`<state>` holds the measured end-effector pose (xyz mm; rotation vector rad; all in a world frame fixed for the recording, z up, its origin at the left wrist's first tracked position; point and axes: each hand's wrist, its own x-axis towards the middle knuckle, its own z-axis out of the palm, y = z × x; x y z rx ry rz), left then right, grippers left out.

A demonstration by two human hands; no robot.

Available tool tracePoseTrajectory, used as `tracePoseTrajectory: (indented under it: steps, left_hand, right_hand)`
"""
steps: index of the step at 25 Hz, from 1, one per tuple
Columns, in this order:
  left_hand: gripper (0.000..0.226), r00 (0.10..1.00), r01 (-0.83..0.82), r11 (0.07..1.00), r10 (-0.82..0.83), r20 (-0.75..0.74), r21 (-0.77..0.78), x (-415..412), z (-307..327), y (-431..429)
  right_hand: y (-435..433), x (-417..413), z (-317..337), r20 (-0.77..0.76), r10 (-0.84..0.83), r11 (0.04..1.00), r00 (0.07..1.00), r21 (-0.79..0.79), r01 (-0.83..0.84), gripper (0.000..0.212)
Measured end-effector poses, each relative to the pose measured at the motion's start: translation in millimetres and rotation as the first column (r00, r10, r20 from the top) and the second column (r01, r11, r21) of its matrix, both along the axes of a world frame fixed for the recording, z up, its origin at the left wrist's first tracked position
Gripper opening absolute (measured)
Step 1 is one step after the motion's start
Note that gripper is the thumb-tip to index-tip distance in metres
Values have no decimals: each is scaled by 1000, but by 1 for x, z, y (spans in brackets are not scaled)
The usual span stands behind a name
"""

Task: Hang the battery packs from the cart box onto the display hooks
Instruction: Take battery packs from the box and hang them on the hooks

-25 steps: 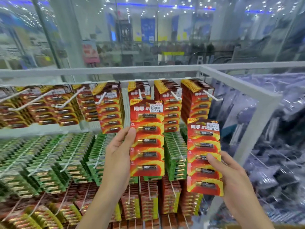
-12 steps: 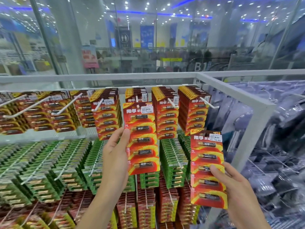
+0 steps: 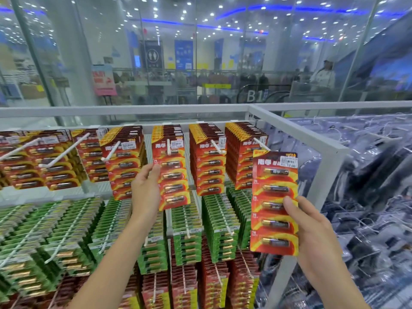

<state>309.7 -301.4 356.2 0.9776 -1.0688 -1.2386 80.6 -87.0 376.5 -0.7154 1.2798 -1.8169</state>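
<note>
Shop glass and ceiling lights fill the top of frame, w/ a white rack (image 3: 296, 130) of hooked packs below. Left hand (image 3: 146, 192) at centre pinches a red pack (image 3: 172, 172) by its edge, the pack's top on a hook (image 3: 168, 147) (upper centre). Right hand (image 3: 312, 228) at lower right grips a second pack (image 3: 274, 204), held upright, clear of the rack.

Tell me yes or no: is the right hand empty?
No: the right hand grips a red and yellow card of five batteries by its right edge, thumb pressed on the front.
</note>
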Motion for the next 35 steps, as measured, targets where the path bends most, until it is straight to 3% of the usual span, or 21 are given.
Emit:
tracePoseTrajectory:
  steps: [3,15,25,32,35]
  left_hand:
    - [18,998,-54,998,54,11,-19,-7,3,-17]
    - [18,997,-81,995,82,10,-57,-3,-6,-19]
    - [16,986,-124,988,132,100,-90,6,-14,-29]
    - [18,967,-117,981,149,208,-158,21,-17,-15]
    - [16,969,-133,983,155,191,-125,31,-25,11]
  right_hand:
    - [-8,-9,9,-35,-29,999,999,-28,28,25]
    - [-42,-30,3,-84,-51,995,995,80,57,31]
    - [-147,-57,-26,-308,-176,963,935,141,228,26]
    - [-151,-65,-54,-418,-177,946,891,177,271,57]
    - [-130,-55,-61,-459,-200,922,866,211,324,53]
